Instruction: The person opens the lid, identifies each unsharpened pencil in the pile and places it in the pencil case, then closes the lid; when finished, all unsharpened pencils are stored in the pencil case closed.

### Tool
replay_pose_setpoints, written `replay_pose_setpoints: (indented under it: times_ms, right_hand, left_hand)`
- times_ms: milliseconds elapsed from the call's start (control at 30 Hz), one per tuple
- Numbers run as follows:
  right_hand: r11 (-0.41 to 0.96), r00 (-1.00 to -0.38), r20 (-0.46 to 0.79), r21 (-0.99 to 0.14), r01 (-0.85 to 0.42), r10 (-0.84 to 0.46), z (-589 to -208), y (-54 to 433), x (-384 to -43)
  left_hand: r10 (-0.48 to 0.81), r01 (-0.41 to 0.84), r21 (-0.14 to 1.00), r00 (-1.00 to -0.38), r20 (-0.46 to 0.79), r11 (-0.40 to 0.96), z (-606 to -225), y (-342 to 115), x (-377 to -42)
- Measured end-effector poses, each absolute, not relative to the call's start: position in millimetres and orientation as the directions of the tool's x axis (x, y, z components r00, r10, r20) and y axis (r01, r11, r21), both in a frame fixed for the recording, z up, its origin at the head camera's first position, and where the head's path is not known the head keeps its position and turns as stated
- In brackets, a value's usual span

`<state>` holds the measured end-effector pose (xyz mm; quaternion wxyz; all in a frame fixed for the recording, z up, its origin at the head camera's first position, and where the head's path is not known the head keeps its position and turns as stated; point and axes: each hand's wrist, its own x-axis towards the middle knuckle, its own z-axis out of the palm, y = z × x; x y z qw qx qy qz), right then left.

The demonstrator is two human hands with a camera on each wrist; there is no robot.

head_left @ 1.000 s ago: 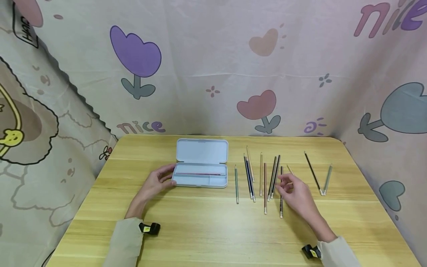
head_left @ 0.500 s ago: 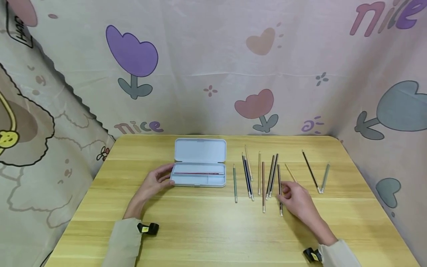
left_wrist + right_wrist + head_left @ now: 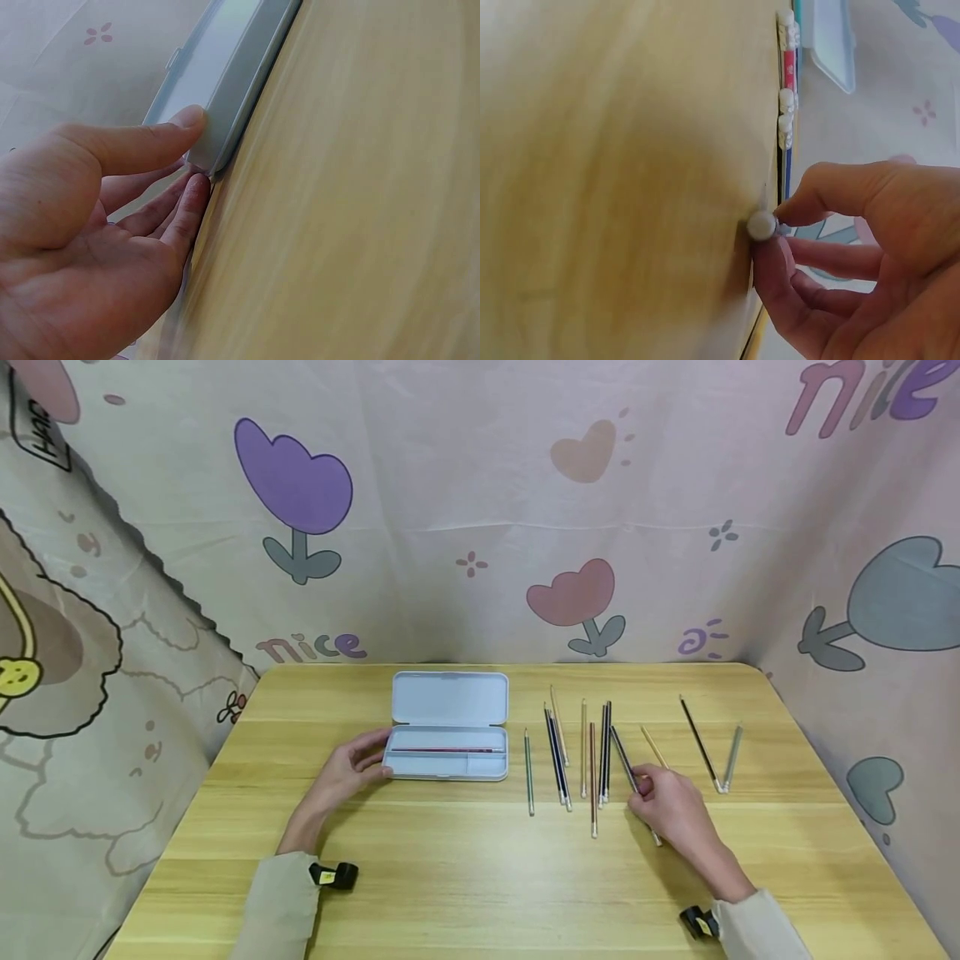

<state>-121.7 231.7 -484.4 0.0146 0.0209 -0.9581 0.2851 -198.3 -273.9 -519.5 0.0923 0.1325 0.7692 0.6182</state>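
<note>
A light-blue pencil case (image 3: 427, 766) lies with its lid raised, and one thin dark-red pencil (image 3: 446, 750) rests in its long compartment. My left hand (image 3: 341, 777) grips the case's left end; in the left wrist view the thumb (image 3: 187, 118) lies over the rim and the fingers are against the lower edge. Right of the case, my right hand (image 3: 672, 806) pinches a dark pencil (image 3: 622, 750) between thumb and fingers. That pencil slants, with its tip at upper left. Its white eraser end (image 3: 762, 226) faces the right wrist camera.
Several pencils lie left of the right hand, among them a green pencil (image 3: 529, 774) and a reddish-brown pencil (image 3: 593, 781). Beyond it lie a yellow pencil (image 3: 654, 746), a black pencil (image 3: 701, 745) and a grey-green pencil (image 3: 732, 758). A printed cloth (image 3: 420, 593) hangs behind the wooden table (image 3: 465, 877).
My right hand has come down onto the dark pencil, which now slants with its eraser end swung right. Two dark pencils beside it have shifted left and straightened. The left hand stays on the case.
</note>
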Motion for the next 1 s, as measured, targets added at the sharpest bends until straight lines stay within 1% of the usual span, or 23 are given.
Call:
replay_pose_setpoints:
  times_ms: [100,200,400,500,600,800,1000]
  right_hand:
    - [0.810,-0.999,0.031,-0.585,-0.039,-0.025,-483.5,237.0,-121.5]
    - [0.765,-0.998,0.055,-0.642,-0.055,-0.026,-482.8,241.7,-122.8]
    - [0.696,-0.979,0.202,-0.702,-0.154,-0.014,-483.2,243.7,-127.9]
    - [0.658,-0.969,0.245,-0.730,-0.186,-0.002,-483.5,242.0,-130.4]
    - [0.613,-0.968,0.252,-0.764,-0.202,-0.006,-481.7,240.2,-132.8]
    - [0.535,-0.975,0.220,-0.821,-0.202,-0.030,-476.2,237.1,-133.7]
    - [0.523,-0.979,0.198,-0.831,-0.188,-0.038,-477.1,231.8,-134.5]
  left_hand:
    - [0.324,0.098,0.975,-0.946,0.029,0.200,-519.6,-273.4,-198.4]
    - [0.327,0.109,0.973,-0.944,0.038,0.202,-519.1,-273.6,-198.0]
    - [0.321,0.111,0.972,-0.946,0.039,0.208,-517.1,-273.4,-197.2]
    - [0.323,0.114,0.972,-0.945,0.042,0.207,-517.5,-273.5,-197.3]
    - [0.320,0.106,0.974,-0.947,0.038,0.198,-518.0,-273.9,-198.3]
    - [0.320,0.103,0.977,-0.947,0.039,0.188,-518.4,-274.2,-199.2]
    - [0.321,0.087,0.978,-0.947,0.022,0.190,-518.3,-274.8,-198.6]
